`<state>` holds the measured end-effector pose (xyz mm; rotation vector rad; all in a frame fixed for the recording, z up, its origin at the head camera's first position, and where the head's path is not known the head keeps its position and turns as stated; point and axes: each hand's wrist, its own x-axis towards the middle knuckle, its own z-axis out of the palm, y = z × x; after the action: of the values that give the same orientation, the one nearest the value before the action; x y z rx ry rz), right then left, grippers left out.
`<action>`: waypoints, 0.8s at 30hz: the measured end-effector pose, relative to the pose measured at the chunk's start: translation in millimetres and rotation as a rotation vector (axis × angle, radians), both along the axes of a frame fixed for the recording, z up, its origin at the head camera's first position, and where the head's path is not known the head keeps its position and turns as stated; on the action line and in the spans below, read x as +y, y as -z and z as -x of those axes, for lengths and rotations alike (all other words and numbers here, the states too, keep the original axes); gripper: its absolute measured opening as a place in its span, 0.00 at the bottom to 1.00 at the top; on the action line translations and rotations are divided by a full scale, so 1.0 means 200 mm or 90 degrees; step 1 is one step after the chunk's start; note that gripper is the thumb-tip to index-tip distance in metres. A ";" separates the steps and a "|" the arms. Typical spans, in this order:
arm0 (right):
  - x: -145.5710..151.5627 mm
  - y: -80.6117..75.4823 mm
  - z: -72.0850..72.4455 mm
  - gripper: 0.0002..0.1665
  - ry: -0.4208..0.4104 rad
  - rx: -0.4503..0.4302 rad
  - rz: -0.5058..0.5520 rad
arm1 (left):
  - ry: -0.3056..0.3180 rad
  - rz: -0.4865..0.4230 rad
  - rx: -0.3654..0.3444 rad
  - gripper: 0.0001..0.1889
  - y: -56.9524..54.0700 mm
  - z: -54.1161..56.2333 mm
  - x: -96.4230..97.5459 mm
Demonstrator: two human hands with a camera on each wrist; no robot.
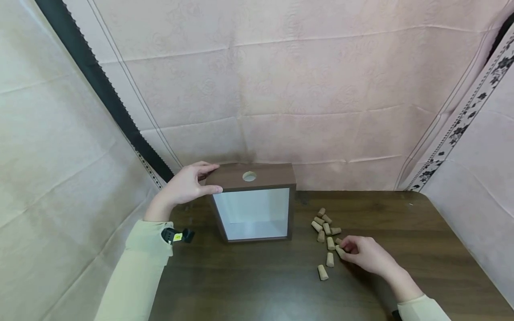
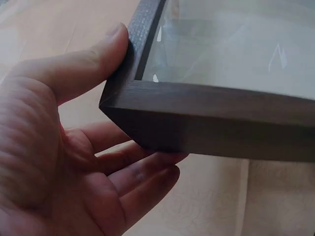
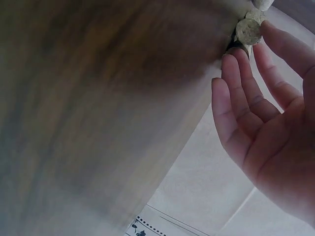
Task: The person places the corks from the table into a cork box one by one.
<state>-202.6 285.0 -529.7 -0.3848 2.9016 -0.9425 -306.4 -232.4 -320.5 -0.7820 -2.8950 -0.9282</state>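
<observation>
A dark brown wooden box (image 1: 273,177) with a clear front pane (image 1: 253,214) stands upright on the table, and its top has a round hole (image 1: 249,176). My left hand (image 1: 182,185) grips the box by its upper left corner; in the left wrist view the thumb lies on the front frame (image 2: 221,105) and the fingers reach behind it. Over at the right, my right hand (image 1: 365,255) pinches a tapered cork stopper (image 1: 340,252) between thumb and fingertips. In the right wrist view the round end of a cork (image 3: 248,32) shows at the fingertips.
Several loose corks (image 1: 326,228) lie in a scattered group right of the box, a few of them nearer the front. The brown wooden table (image 1: 249,285) has pale cloth (image 1: 321,89) hanging behind and at both sides.
</observation>
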 end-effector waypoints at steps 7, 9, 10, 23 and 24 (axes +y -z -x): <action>-0.03 -0.01 0.00 0.10 0.017 -0.009 -0.008 | -0.004 0.018 0.048 0.37 0.00 -0.02 0.01; -0.04 -0.01 0.00 0.09 0.025 -0.008 -0.011 | -0.005 0.012 0.057 0.36 0.00 -0.02 0.01; -0.04 -0.01 0.00 0.09 0.027 -0.006 -0.012 | -0.004 0.007 0.061 0.36 0.01 -0.02 0.01; -0.04 0.00 -0.02 0.12 0.064 -0.024 -0.011 | 0.006 -0.054 0.059 0.36 0.07 -0.01 0.00; -0.04 0.00 -0.02 0.13 0.068 -0.028 -0.009 | 0.008 -0.057 0.059 0.37 0.08 -0.01 0.00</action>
<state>-198.1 276.7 -529.4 -0.2076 2.9121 -0.9317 -303.8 -231.7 -335.6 -0.8143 -2.7515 -0.9873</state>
